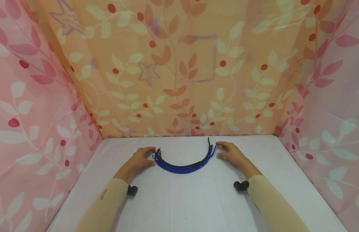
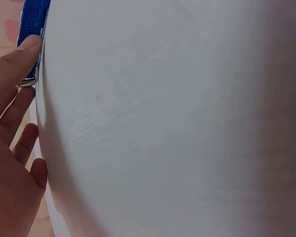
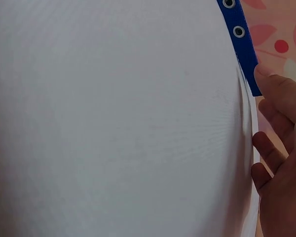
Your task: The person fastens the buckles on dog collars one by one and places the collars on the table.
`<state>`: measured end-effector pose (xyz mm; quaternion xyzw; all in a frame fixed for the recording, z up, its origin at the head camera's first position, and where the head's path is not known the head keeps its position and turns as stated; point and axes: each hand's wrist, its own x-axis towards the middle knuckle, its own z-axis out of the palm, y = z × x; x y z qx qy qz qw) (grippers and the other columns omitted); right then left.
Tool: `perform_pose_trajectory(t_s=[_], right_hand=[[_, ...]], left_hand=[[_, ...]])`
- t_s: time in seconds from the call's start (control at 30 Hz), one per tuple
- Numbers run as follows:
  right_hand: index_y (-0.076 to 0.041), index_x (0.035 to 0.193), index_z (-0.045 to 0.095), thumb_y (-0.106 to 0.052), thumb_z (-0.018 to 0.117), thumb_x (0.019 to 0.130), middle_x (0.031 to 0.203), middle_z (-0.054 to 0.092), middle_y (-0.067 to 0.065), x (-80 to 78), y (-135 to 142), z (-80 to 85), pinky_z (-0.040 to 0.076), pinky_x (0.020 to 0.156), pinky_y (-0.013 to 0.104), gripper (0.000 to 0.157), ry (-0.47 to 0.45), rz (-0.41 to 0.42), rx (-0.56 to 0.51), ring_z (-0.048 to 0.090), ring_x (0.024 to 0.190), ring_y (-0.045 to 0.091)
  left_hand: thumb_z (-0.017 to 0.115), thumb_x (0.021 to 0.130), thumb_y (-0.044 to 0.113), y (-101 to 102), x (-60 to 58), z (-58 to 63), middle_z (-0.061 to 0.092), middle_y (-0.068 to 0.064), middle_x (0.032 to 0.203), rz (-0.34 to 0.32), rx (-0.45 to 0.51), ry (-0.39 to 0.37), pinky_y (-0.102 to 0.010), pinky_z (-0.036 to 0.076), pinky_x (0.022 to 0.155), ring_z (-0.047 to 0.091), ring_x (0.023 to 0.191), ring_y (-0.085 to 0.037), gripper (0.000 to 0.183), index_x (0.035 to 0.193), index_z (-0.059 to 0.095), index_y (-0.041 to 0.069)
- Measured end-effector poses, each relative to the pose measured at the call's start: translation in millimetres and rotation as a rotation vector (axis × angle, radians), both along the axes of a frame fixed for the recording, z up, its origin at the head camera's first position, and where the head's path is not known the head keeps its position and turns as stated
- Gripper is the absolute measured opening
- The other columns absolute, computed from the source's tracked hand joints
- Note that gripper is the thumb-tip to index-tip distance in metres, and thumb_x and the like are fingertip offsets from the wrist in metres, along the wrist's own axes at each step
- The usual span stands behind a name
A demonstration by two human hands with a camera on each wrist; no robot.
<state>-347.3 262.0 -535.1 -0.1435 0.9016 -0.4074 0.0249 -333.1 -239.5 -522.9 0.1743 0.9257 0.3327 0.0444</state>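
Several blue belts (image 1: pixel 179 171) lie curved in a U on the table, together with a black belt (image 1: pixel 183 166) along their inner side. My left hand (image 1: pixel 140 157) is at the left ends, thumb and fingers spread apart around the buckles; in the left wrist view the thumb overlaps blue webbing beside a metal buckle (image 2: pixel 28 83). Beside the right tips is my right hand (image 1: pixel 233 155), its fingers and thumb parted. The right wrist view has its thumb at the edge of a blue strap end (image 3: pixel 246 64) with metal eyelets. Whether either hand touches the belts is unclear.
A white cloth covers the table (image 1: pixel 179 203). Behind it hangs an orange leaf-print curtain (image 1: pixel 173 64), with pink leaf-print curtains at both sides. Black wrist devices (image 1: pixel 241 186) stick out from both sleeve cuffs.
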Motion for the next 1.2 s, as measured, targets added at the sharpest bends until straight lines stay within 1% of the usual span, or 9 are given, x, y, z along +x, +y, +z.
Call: perform_pose_trajectory(t_s=[0.17, 0.27, 0.43, 0.57, 0.7, 0.87, 0.93, 1.03, 1.2], right_hand=[[-0.011, 0.138, 0.063, -0.019, 0.083, 0.087, 0.14, 0.064, 0.011, -1.5, -2.0, 0.8, 0.024, 0.12, 0.062, 0.055, 0.02, 0.027, 0.028, 0.044, 0.143, 0.038], [-0.01, 0.136, 0.064, -0.016, 0.083, 0.086, 0.136, 0.067, 0.012, -0.2, -2.6, 2.2, 0.026, 0.118, 0.063, 0.054, 0.054, 0.031, 0.06, 0.048, 0.139, 0.04], [-0.013, 0.138, 0.064, -0.017, 0.083, 0.087, 0.136, 0.066, 0.01, 0.9, -1.9, 2.7, 0.028, 0.115, 0.064, 0.054, 0.105, 0.044, 0.125, 0.049, 0.134, 0.04], [-0.012, 0.128, 0.07, -0.015, 0.082, 0.087, 0.13, 0.069, 0.008, 1.5, -2.6, 5.4, 0.032, 0.114, 0.062, 0.042, 0.122, 0.077, 0.116, 0.053, 0.13, 0.038], [-0.013, 0.118, 0.074, -0.014, 0.082, 0.087, 0.123, 0.071, 0.006, 3.0, -3.5, 10.8, 0.036, 0.113, 0.06, 0.032, 0.102, 0.106, 0.104, 0.056, 0.125, 0.036], [-0.014, 0.116, 0.076, -0.015, 0.081, 0.087, 0.12, 0.072, 0.004, 3.2, -0.7, 14.9, 0.036, 0.114, 0.059, 0.029, 0.083, 0.142, 0.136, 0.057, 0.124, 0.034], [-0.016, 0.114, 0.076, -0.016, 0.082, 0.087, 0.119, 0.073, 0.001, 3.2, 1.4, 14.4, 0.036, 0.114, 0.058, 0.027, 0.082, 0.146, 0.147, 0.058, 0.124, 0.033], [-0.017, 0.109, 0.078, -0.014, 0.082, 0.086, 0.112, 0.074, -0.001, 4.7, 3.6, 13.4, 0.038, 0.112, 0.057, 0.023, 0.081, 0.15, 0.137, 0.059, 0.12, 0.031], [-0.019, 0.098, 0.078, -0.015, 0.083, 0.084, 0.101, 0.072, -0.005, 9.7, 6.9, 11.4, 0.041, 0.106, 0.053, 0.015, 0.082, 0.148, 0.138, 0.059, 0.109, 0.025]], left_hand=[[0.09, 0.075, 0.027, 0.8, -2.1, -1.1, 0.06, -0.008, 0.142, 0.029, -0.032, -0.009, -0.067, 0.025, 0.112, 0.04, 0.138, -0.04, 0.068, 0.136, 0.063, 0.017], [0.09, 0.074, 0.026, -0.2, -3.3, -1.0, 0.063, -0.008, 0.136, 0.019, -0.052, -0.005, -0.068, 0.025, 0.111, 0.042, 0.136, -0.041, 0.062, 0.131, 0.066, 0.017], [0.09, 0.075, 0.026, -0.9, -4.3, 1.9, 0.068, -0.004, 0.127, -0.001, -0.092, -0.006, -0.067, 0.026, 0.112, 0.045, 0.133, -0.038, 0.057, 0.127, 0.068, 0.018], [0.09, 0.076, 0.024, -0.7, -3.5, 5.7, 0.069, -0.002, 0.119, -0.019, -0.102, -0.029, -0.067, 0.026, 0.111, 0.048, 0.129, -0.036, 0.054, 0.125, 0.069, 0.017], [0.091, 0.075, 0.022, -2.2, -2.0, 9.0, 0.07, -0.001, 0.116, -0.028, -0.115, -0.032, -0.067, 0.027, 0.11, 0.049, 0.126, -0.036, 0.051, 0.121, 0.069, 0.015], [0.091, 0.075, 0.02, -5.3, -2.8, 9.4, 0.071, -0.001, 0.118, -0.067, -0.121, -0.02, -0.07, 0.028, 0.108, 0.049, 0.126, -0.036, 0.059, 0.128, 0.066, 0.016], [0.09, 0.077, 0.018, -5.2, -3.7, 9.1, 0.071, 0.001, 0.117, -0.078, -0.124, -0.031, -0.069, 0.028, 0.108, 0.049, 0.126, -0.035, 0.058, 0.13, 0.066, 0.017], [0.088, 0.079, 0.014, -4.7, -3.5, 8.7, 0.07, 0.002, 0.114, -0.087, -0.134, -0.041, -0.068, 0.03, 0.108, 0.05, 0.125, -0.033, 0.048, 0.122, 0.069, 0.018], [0.085, 0.082, 0.013, -6.2, -0.6, 5.3, 0.071, 0.006, 0.109, -0.11, -0.126, -0.01, -0.063, 0.034, 0.107, 0.055, 0.12, -0.029, 0.027, 0.104, 0.072, 0.021]])
